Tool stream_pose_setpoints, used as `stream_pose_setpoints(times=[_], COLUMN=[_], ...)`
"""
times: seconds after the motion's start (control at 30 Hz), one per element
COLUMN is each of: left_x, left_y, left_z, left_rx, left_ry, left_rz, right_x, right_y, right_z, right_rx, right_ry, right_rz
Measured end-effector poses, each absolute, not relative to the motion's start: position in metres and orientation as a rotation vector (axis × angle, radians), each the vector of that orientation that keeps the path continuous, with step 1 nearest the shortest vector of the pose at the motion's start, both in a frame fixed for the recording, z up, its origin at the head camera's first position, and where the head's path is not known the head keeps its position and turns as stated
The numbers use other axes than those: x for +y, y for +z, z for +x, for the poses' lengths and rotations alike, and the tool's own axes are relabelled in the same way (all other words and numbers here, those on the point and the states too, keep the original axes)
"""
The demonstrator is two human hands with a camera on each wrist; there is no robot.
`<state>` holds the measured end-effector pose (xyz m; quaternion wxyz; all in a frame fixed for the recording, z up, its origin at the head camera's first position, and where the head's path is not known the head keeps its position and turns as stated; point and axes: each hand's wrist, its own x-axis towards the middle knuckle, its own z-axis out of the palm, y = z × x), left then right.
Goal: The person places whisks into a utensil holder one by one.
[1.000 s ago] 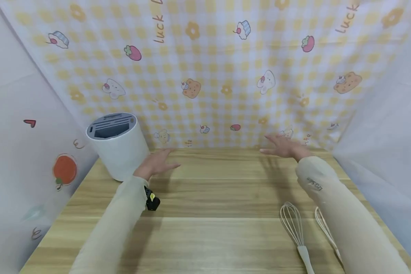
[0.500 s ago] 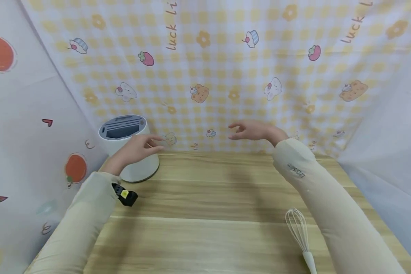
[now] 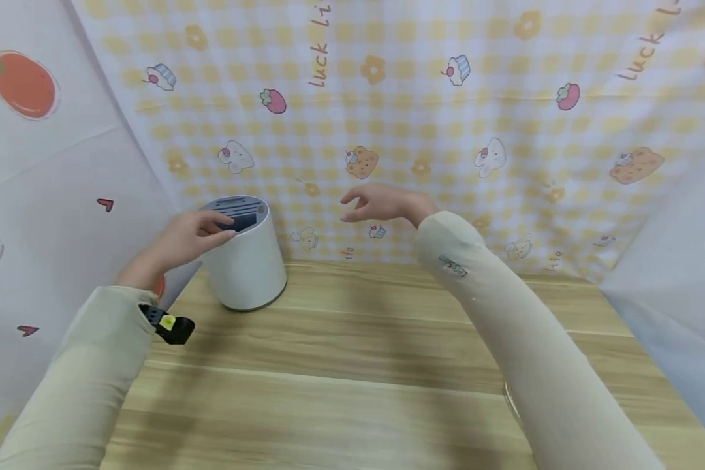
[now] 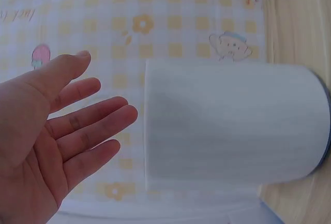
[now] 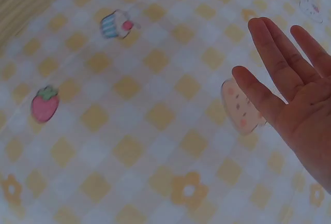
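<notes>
At the back left of the table stands a white cylindrical utensil holder (image 3: 249, 267) with a grey slotted top. My left hand (image 3: 185, 238) is in the air before its upper left side, hiding part of the top. In the left wrist view, the fingers (image 4: 98, 125) are loosely spread, with a gap between them and the holder's wall. My right hand (image 3: 382, 203) hovers to the right of the holder, in front of the checked cloth. Its fingers (image 5: 271, 53) are extended and hold nothing. A thin strip of a whisk (image 3: 511, 399) shows beside the right sleeve, which hides the rest.
The wood-grain table (image 3: 305, 346) meets a hanging yellow checked cloth (image 3: 399, 124) at the back. White printed sheeting (image 3: 53, 163) closes off the left side, and more pale sheeting (image 3: 675, 313) hangs at the right. A black wrist device (image 3: 173, 328) juts from my left cuff.
Both hands have risen and moved left, the left one to the utensil holder. The head view has turned left. The right sleeve now covers most of the whisks.
</notes>
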<state>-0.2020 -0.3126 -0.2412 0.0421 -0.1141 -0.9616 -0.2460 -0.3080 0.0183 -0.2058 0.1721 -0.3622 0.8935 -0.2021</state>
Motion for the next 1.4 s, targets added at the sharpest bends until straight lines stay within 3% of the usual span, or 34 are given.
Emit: stream_pose_setpoints(times=[0.3, 0.83, 1.13, 1.4], left_x=[-0.354, -0.388, -0.381, -0.39], left_y=[-0.236, -0.269, -0.278, -0.292], left_z=[-0.207, -0.221, -0.235, -0.234], left_rx=[-2.947, -2.891, -2.858, -2.827], left_ry=[-0.773, -0.996, -1.082, -1.244], left_rz=[-0.181, -0.026, -0.06, -0.051], right_x=[-0.043, -0.125, -0.14, -0.148], right_y=[-0.21, -0.248, -0.278, -0.301], right_z=[-0.317, -0.338, -0.34, -0.34], right_rx=[2.485, 2.508, 2.617, 2.569], right_ry=[-0.604, -0.855, -0.97, -1.357], right_rz=[-1.102, -1.186, -1.073, -0.936])
